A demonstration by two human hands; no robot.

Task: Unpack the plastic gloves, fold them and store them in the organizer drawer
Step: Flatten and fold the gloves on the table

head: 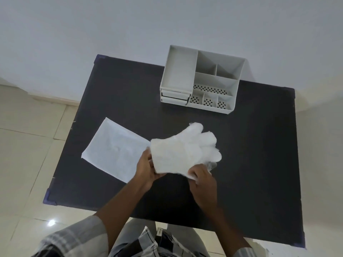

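Both hands, left hand (pixel 147 168) & right hand (pixel 203 179), grip glove stack (pixel 183 153) above table (pixel 250 145).

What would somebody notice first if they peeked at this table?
Probably the stack of see-through white plastic gloves in the middle of the dark table, gripped by the left hand and the right hand at the cuff end. To their left lies a flat white packet, and at the table's far edge stands a white plastic organizer with its small drawers shut.

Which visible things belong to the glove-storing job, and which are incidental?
Job: plastic gloves, held by left hand and right hand; flat white packet; organizer with closed drawers.

Incidental: dark table, tiled floor.
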